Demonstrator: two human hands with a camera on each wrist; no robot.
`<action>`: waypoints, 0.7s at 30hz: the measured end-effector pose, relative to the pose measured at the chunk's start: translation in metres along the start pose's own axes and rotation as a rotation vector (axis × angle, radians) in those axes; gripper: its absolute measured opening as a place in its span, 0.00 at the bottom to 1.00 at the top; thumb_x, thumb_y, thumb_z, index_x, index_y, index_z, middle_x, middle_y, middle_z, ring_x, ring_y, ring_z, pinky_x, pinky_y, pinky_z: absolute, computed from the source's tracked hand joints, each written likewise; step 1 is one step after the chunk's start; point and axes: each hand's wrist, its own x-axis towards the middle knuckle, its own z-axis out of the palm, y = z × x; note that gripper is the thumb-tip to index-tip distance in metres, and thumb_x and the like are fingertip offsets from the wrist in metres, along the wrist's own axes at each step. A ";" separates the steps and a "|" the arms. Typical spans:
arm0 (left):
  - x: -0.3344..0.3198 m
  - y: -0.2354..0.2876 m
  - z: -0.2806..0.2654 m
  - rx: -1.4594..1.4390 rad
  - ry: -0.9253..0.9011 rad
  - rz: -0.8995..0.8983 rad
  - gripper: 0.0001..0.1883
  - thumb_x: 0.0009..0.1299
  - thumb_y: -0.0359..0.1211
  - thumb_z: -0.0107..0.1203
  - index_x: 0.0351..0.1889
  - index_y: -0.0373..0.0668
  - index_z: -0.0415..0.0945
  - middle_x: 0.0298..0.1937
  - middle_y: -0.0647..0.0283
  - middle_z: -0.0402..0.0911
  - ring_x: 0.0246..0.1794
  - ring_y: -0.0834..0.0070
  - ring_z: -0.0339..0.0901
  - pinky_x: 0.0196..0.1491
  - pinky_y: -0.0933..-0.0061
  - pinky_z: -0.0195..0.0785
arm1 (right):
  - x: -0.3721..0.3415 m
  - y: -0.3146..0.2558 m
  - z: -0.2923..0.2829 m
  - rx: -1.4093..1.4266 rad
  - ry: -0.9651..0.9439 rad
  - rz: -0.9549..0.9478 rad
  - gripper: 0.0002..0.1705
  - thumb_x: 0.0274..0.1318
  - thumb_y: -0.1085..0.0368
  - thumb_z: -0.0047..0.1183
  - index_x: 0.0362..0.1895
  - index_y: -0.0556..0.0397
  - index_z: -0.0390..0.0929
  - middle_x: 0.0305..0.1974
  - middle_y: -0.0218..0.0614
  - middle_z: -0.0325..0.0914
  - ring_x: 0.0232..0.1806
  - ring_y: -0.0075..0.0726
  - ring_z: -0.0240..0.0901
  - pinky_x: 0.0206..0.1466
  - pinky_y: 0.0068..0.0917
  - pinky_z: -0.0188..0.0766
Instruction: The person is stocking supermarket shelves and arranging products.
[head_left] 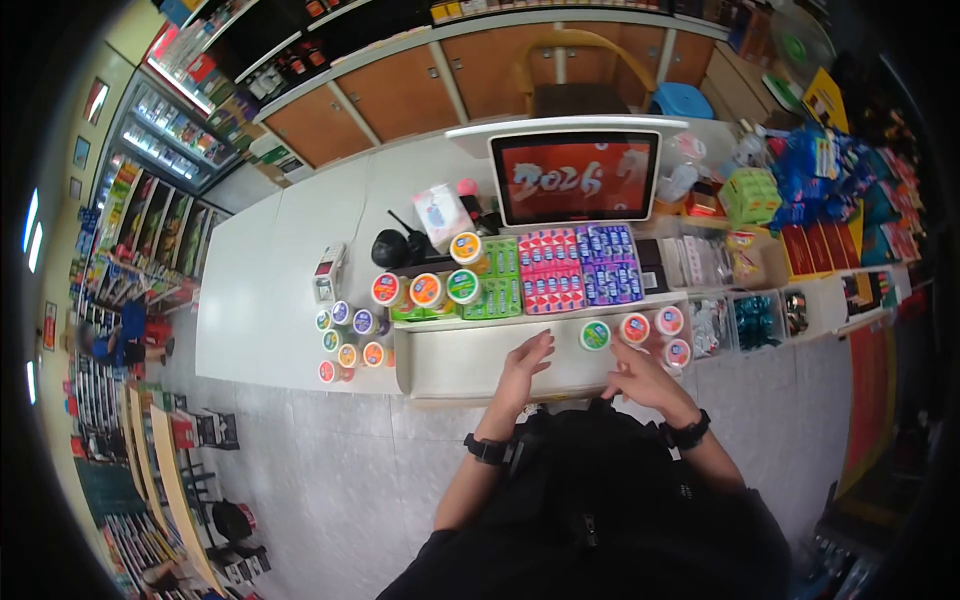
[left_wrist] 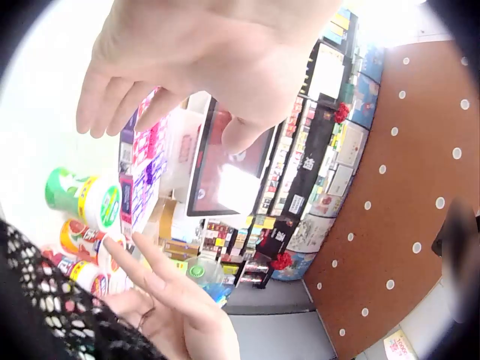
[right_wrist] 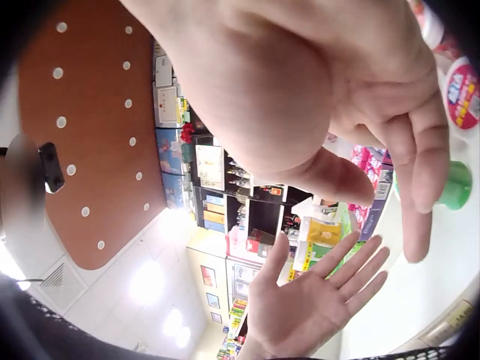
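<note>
In the head view, the green-lidded tub [head_left: 595,336] stands upright on the white ledge [head_left: 465,362], at 10–11 o'clock from your right hand [head_left: 645,384] and 2 o'clock from your left hand [head_left: 524,368]. Both hands are empty, fingers apart; whether a right fingertip brushes the tub, you can't tell. Expect it light, stiff-walled, slightly slippery and hard to crush; grip its round side below the lid, minding the red-lidded tub [head_left: 634,328] at 3 o'clock.
</note>
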 end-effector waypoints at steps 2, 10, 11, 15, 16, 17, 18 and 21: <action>-0.006 0.005 -0.020 0.016 0.060 0.034 0.35 0.73 0.53 0.48 0.66 0.32 0.66 0.62 0.50 0.74 0.63 0.62 0.71 0.61 0.64 0.66 | -0.005 -0.016 0.002 -0.026 0.025 0.029 0.40 0.58 0.69 0.49 0.73 0.60 0.48 0.47 0.53 0.77 0.31 0.36 0.84 0.32 0.26 0.75; -0.017 0.018 -0.071 -0.091 0.447 0.229 0.36 0.74 0.51 0.48 0.67 0.28 0.62 0.67 0.47 0.68 0.64 0.59 0.70 0.60 0.61 0.68 | 0.078 -0.046 0.035 -0.123 -0.099 -0.304 0.46 0.54 0.69 0.55 0.75 0.55 0.46 0.27 0.38 0.77 0.23 0.26 0.75 0.28 0.25 0.68; -0.016 0.021 -0.074 -0.095 0.424 0.261 0.37 0.74 0.50 0.48 0.69 0.28 0.60 0.69 0.47 0.65 0.66 0.59 0.68 0.61 0.61 0.67 | 0.094 -0.050 0.045 -0.124 -0.098 -0.302 0.46 0.54 0.69 0.55 0.75 0.55 0.46 0.27 0.38 0.77 0.23 0.26 0.75 0.28 0.25 0.68; -0.006 0.028 -0.079 -0.104 0.354 0.281 0.38 0.74 0.49 0.48 0.72 0.30 0.53 0.73 0.49 0.60 0.70 0.61 0.63 0.64 0.61 0.63 | 0.142 -0.076 0.075 0.127 -0.127 -0.371 0.49 0.52 0.75 0.55 0.76 0.52 0.44 0.33 0.30 0.74 0.26 0.17 0.67 0.27 0.19 0.65; -0.005 0.030 -0.081 -0.106 0.354 0.279 0.38 0.74 0.49 0.48 0.72 0.30 0.53 0.73 0.49 0.60 0.70 0.61 0.63 0.64 0.61 0.63 | 0.150 -0.082 0.081 0.133 -0.135 -0.356 0.50 0.52 0.76 0.55 0.76 0.51 0.44 0.31 0.29 0.72 0.26 0.17 0.67 0.28 0.19 0.65; -0.003 0.032 -0.081 -0.103 0.316 0.276 0.37 0.75 0.48 0.48 0.73 0.31 0.53 0.73 0.51 0.59 0.70 0.62 0.62 0.64 0.62 0.62 | 0.157 -0.085 0.086 0.132 -0.122 -0.351 0.50 0.51 0.76 0.55 0.76 0.49 0.44 0.27 0.27 0.69 0.26 0.17 0.68 0.28 0.19 0.66; -0.002 0.033 -0.082 -0.101 0.276 0.271 0.37 0.75 0.48 0.48 0.73 0.32 0.52 0.73 0.52 0.59 0.71 0.64 0.61 0.65 0.62 0.61 | 0.159 -0.089 0.091 0.133 -0.119 -0.347 0.50 0.51 0.76 0.55 0.76 0.49 0.44 0.27 0.27 0.69 0.26 0.17 0.68 0.28 0.19 0.66; 0.003 0.033 -0.088 -0.103 0.247 0.280 0.37 0.75 0.48 0.47 0.74 0.34 0.53 0.73 0.54 0.60 0.72 0.65 0.59 0.67 0.61 0.58 | 0.162 -0.093 0.103 0.207 -0.073 -0.313 0.51 0.50 0.77 0.55 0.76 0.49 0.44 0.36 0.33 0.73 0.27 0.19 0.69 0.30 0.19 0.67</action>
